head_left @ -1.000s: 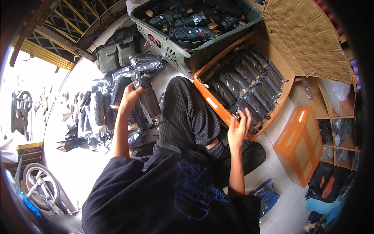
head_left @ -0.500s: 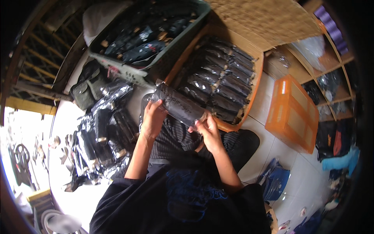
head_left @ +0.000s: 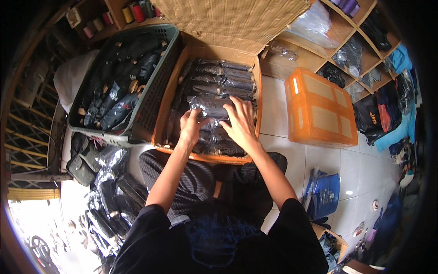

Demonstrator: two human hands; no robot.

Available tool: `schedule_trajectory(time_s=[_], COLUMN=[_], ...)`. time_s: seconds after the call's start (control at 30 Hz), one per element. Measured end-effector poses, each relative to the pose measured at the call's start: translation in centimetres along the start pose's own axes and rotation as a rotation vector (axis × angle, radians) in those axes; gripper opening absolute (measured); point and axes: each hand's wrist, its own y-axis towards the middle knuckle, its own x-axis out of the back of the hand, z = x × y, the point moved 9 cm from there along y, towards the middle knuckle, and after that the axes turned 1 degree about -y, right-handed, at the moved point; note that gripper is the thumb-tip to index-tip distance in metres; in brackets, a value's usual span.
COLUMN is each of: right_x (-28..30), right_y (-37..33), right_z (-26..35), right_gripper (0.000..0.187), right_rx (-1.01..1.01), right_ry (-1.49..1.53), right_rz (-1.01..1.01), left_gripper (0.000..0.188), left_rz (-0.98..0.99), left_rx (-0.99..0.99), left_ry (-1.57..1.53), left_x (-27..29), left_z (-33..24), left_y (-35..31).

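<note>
plainly, the plastic-wrapped package (head_left: 213, 107) looks long, dark and glossy.

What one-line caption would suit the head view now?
Left hand and right hand on a dark plastic-wrapped package at an open carton of similar packages, green basket alongside.

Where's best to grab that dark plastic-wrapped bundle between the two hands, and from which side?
Probably by both short ends, from above and the person's side. The dark bundle is long and lies crosswise over the open carton, among other bundles; the left hand and right hand are at those ends.
</note>
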Motion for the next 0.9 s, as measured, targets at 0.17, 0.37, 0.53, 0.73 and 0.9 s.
schedule_trajectory(time_s=[0.17,0.37,0.53,0.73,0.9], right_x=[-6.0,-11.6,-12.8,-14.4,-13.5], right_y=[4.6,4.5,3.7,3.3,2.0], right_z=[-8.4,-15.3,-17.4,-17.7,-16.7], right_gripper=[0.065,0.066,0.070,0.057,0.057], right_rx=[-0.093,-0.231,-0.318,-0.414,-0.434], right_ry=[-0.149,-0.244,-0.266,-0.241,-0.149], right_rz=[0.186,0.272,0.365,0.508,0.500], left_gripper=[0.025,0.060,0.050,0.057,0.069], left_rz=[0.065,0.151,0.134,0.206,0.277], left_rx=[0.036,0.117,-0.426,-0.084,-0.010], left_ry=[0.066,0.357,1.368,1.398,1.373], left_x=[-2.4,-3.1,-4.2,-4.2,-4.4], left_z=[2.9,8.4,9.4,10.7,9.7], left_y=[8.8,14.8,16.9,18.0,17.2])
